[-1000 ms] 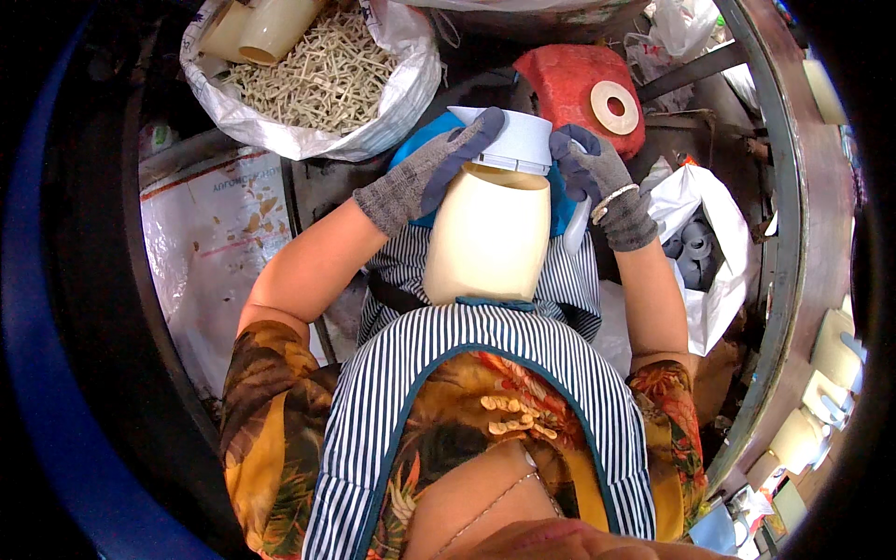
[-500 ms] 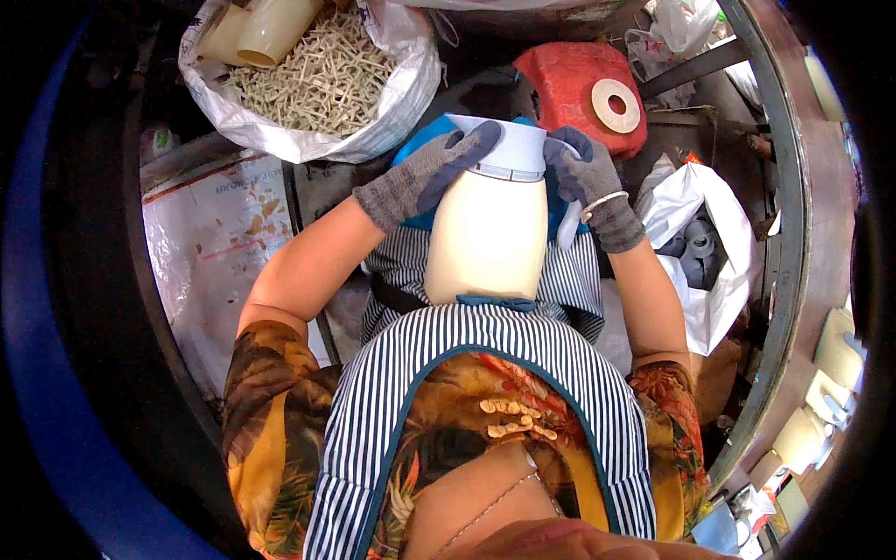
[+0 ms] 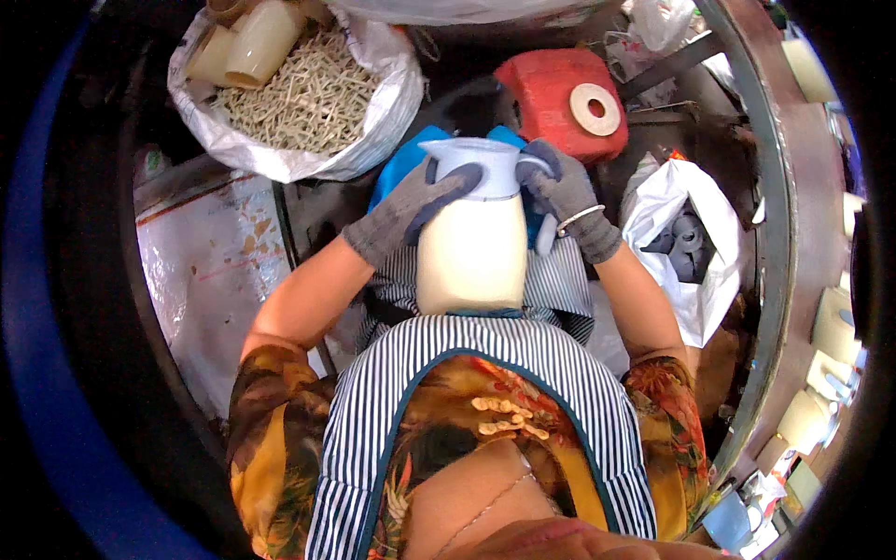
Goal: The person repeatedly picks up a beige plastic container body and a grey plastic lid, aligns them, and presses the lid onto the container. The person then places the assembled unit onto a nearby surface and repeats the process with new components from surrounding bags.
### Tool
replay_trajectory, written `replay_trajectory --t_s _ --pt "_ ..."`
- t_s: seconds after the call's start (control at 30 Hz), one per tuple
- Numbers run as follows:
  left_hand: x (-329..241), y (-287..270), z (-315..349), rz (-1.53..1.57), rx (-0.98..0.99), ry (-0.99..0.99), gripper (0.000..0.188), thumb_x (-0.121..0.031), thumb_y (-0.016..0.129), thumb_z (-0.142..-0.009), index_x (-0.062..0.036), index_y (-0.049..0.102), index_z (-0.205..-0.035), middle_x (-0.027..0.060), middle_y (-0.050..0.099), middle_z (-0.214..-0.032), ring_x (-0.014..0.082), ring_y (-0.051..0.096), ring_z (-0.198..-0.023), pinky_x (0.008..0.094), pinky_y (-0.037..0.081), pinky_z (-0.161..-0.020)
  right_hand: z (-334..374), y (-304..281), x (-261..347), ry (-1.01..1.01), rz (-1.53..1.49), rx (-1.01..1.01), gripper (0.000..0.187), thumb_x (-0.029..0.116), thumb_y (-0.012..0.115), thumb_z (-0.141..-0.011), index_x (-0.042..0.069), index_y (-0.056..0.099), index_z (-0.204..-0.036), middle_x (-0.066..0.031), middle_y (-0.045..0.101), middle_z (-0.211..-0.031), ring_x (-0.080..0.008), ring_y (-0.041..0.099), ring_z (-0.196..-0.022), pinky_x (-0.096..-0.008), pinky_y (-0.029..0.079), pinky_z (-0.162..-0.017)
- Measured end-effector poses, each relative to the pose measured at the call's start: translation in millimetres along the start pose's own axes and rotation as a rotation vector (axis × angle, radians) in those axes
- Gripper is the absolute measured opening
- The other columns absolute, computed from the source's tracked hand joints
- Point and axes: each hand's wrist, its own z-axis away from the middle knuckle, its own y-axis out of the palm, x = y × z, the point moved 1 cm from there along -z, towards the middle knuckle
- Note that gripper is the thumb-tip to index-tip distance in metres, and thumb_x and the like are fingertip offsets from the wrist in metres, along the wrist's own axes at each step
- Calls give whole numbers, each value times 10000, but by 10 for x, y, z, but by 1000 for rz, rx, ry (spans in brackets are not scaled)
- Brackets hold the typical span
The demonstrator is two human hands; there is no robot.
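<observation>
The person holds, with 2 hands, a cream, rounded plastic jug body [image 3: 471, 257] and a pale blue plastic collar with a spout [image 3: 485, 170]. The body lies in the lap, its lower end close against the blue-and-white striped apron [image 3: 467, 334]. The collar sits on its far end; whether it is locked there, I cannot tell.

The left hand [image 3: 415, 210], in a grey knitted glove with dark blue coating, presses its thumb on the front of the collar; its other fingers are partly hidden. The right hand [image 3: 563, 194], gloved the same, has its fingers curled around the pale blue handle [image 3: 545, 238], whose lower end shows below them.

Beyond the left hand stands a white woven sack [image 3: 397, 103] with short beige sticks [image 3: 303, 98]. Beyond the right hand, a flat cream ring [image 3: 579, 109] rests on a red bundle [image 3: 546, 93]. Nearer, a white bag [image 3: 700, 308] contains grey plastic parts [image 3: 689, 247].
</observation>
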Motion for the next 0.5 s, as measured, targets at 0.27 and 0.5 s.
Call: replay_trajectory --t_s 0.27,0.5 --pt "35 -2 229 -26 -134 74 731 -355 688 -874 5 379 -1430 130 521 -1358 213 533 -1220 358 423 -1048 -668 -696 -621 -416 1266 -671 600 481 666 -837 70 580 -1265 -149 624 -1070 -324 591 -955 -480 438 -887" --pt "-959 214 -38 -202 -89 286 679 -208 833 -717 -9 544 -1299 85 627 -1216 176 588 -1121 346 460 -1003 -879 -798 -946 -499 1414 -636 570 397 659 -820 140 559 -1319 -116 601 -1008 -299 579 -1005 -499 381 -1015"
